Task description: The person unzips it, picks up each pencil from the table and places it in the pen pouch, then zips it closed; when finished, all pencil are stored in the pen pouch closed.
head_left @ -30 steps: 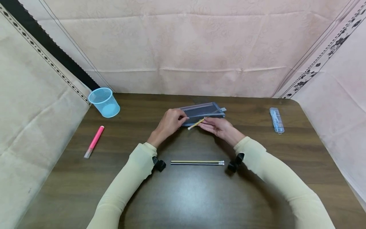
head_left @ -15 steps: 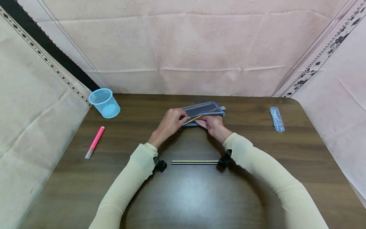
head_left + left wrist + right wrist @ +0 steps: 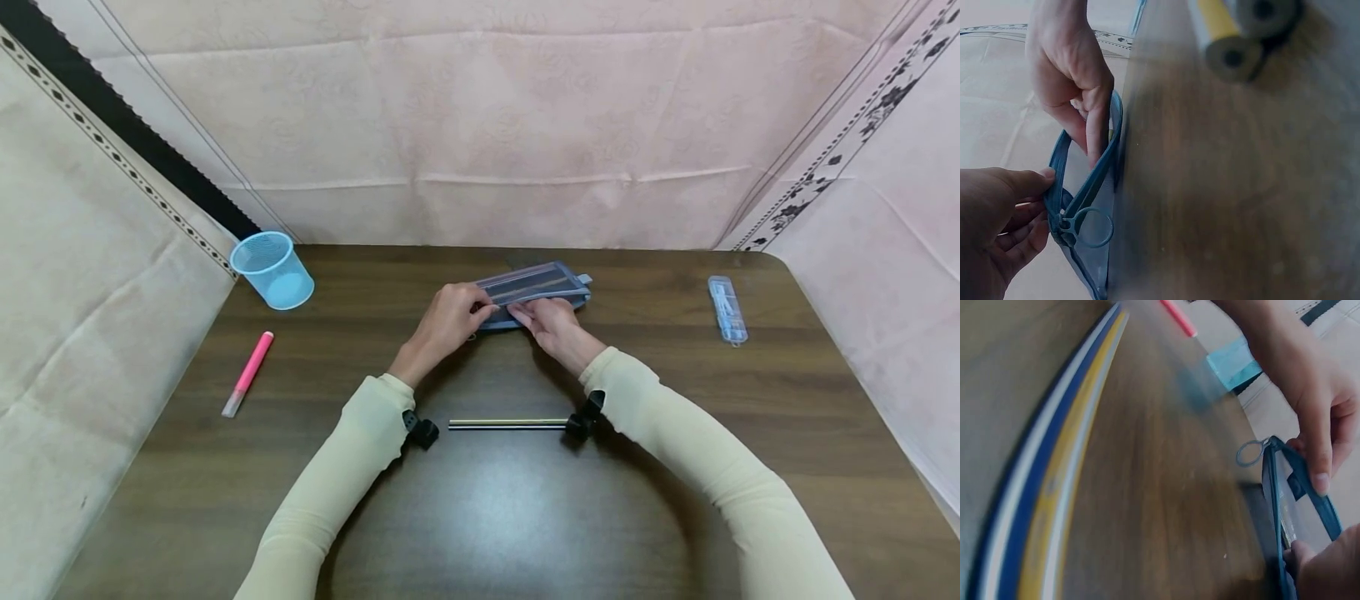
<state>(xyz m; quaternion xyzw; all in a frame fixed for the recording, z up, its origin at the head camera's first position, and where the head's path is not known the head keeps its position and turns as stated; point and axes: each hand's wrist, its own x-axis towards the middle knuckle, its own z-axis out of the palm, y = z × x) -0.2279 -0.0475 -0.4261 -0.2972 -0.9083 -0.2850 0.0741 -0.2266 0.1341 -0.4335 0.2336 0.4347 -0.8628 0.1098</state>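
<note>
A see-through zip pencil pouch [image 3: 531,282] with blue edging lies at the back middle of the table. My left hand [image 3: 448,323] pinches the zip edge of its mouth, beside the ring pull [image 3: 1112,232]. The fingers of my right hand [image 3: 553,325] reach down into the gaping mouth. A bit of yellow pencil [image 3: 1110,134] shows beside them in the left wrist view; the pouch wall hides whether they grip it, so I cannot tell. Two pencils, a yellow one [image 3: 1060,481] and a dark blue one [image 3: 1032,481], lie side by side nearer me.
A blue plastic cup [image 3: 283,282] stands at the back left, with a pink marker [image 3: 253,367] in front of it. At the right lies a small clear blue case [image 3: 726,310]. The right wrist camera [image 3: 577,427] hangs over the pencils' right end.
My right hand has moved left and into the pouch with the yellow pencil, which no longer shows outside it. My left hand stays at the pouch edge.
</note>
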